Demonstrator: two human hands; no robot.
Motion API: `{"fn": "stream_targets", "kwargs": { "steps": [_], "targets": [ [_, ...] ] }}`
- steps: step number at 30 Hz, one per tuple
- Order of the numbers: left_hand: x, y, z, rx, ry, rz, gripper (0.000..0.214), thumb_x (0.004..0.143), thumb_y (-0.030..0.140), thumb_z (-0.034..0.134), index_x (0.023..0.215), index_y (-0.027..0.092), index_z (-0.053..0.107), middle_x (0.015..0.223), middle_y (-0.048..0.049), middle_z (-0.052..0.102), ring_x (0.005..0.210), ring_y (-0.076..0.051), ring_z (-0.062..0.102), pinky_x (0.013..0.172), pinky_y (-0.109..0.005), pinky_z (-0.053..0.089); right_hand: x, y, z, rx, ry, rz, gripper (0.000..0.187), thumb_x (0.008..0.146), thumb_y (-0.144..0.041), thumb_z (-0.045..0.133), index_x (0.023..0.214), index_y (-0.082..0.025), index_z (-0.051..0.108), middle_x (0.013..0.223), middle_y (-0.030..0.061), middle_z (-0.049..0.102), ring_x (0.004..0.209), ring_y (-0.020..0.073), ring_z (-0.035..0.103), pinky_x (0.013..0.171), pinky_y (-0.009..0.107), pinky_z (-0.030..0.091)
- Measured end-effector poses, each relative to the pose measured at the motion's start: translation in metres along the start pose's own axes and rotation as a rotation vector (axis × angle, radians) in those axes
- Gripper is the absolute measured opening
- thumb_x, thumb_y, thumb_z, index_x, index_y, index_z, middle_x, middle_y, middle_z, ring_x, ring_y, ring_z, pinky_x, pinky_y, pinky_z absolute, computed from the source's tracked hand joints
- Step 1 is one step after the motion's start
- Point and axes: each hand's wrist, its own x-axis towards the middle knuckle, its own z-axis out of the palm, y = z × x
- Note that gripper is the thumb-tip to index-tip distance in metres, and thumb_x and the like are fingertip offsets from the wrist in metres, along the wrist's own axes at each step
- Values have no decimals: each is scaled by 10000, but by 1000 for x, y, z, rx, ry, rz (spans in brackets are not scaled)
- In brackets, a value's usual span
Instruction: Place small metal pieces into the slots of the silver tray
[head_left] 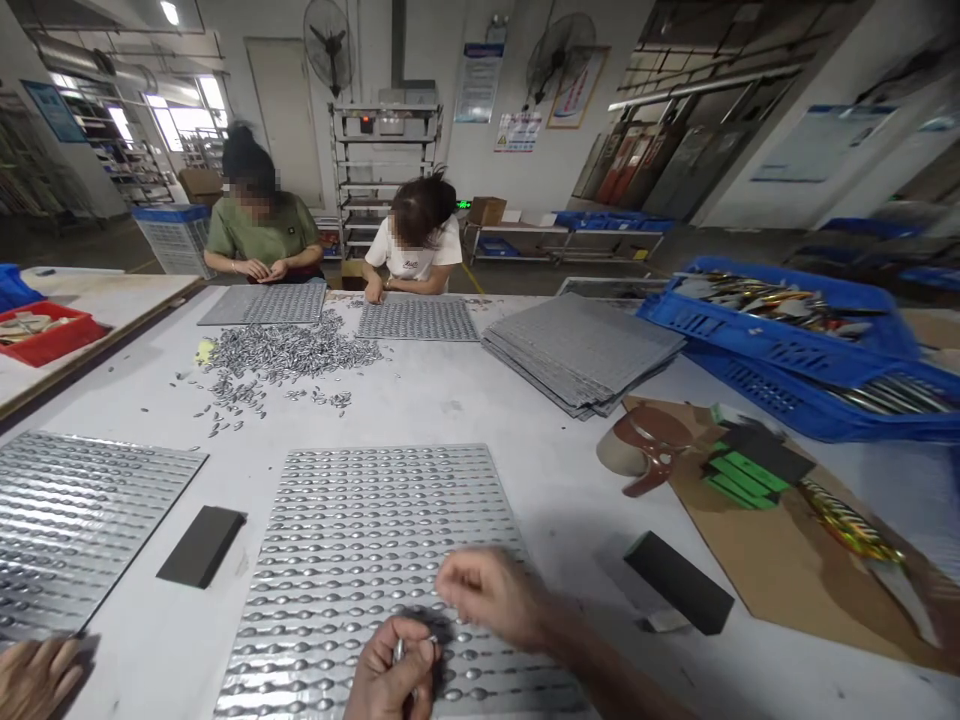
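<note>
Over the tray [360, 520], left hand [394, 680] pinching a small metal piece [400, 650], right hand [487, 595] loosely curled, holding nothing visible.

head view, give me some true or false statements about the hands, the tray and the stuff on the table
1. The left hand pinches a small silver metal piece above the silver dimpled metal tray. True.
2. The right hand grips the flat dark grey block. False: the block lies on the table apart from that hand.
3. A heap of small loose silver metal pieces lies on the white table beyond the tray. True.
4. The blue plastic crates stand on the left. False: they are on the right.
5. Two people sit across the table. True.
</note>
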Motion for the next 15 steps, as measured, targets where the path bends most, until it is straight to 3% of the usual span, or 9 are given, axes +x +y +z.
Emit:
{"fn": "stream_targets", "kwargs": {
  "steps": [2, 6, 11, 13, 15],
  "targets": [
    [3, 0, 4, 69, 14, 44, 402, 602, 647, 870, 714, 314, 674, 400, 71, 348, 376, -72, 194, 528, -301, 152, -20, -7, 17, 54, -42, 28, 159, 903, -269, 589, 812, -224, 711, 677, -27, 660, 630, 144, 616, 561, 212, 423],
    [9, -2, 8, 130, 7, 111, 440, 600, 663, 874, 679, 311, 620, 425, 77, 296, 384, -63, 162, 517, -289, 167, -32, -3, 36, 185, 10, 161, 158, 871, -305, 607, 776, -204, 682, 614, -30, 607, 562, 135, 589, 538, 210, 456],
    [12, -4, 4, 79, -43, 131, 383, 653, 626, 883, 685, 316, 660, 412, 77, 325, 380, -43, 141, 484, -263, 145, -14, 14, 26, 271, -138, 198, 118, 858, -326, 641, 858, -210, 661, 641, -49, 601, 526, 123, 573, 515, 207, 472],
    [13, -4, 3, 27, -60, 98, 400, 698, 663, 838, 674, 302, 666, 414, 72, 368, 365, -31, 137, 472, -263, 126, 7, 24, 10, 167, -55, 140, 136, 896, -336, 602, 865, -210, 645, 666, -40, 616, 577, 137, 594, 548, 216, 479],
    [14, -5, 2, -6, -38, 67, 458, 688, 712, 817, 657, 280, 665, 461, 55, 471, 359, -26, 186, 463, -254, 124, 33, 37, -9, -56, 194, 100, 159, 934, -297, 543, 842, -204, 633, 742, -7, 663, 682, 156, 627, 631, 233, 494]
  ]
}}
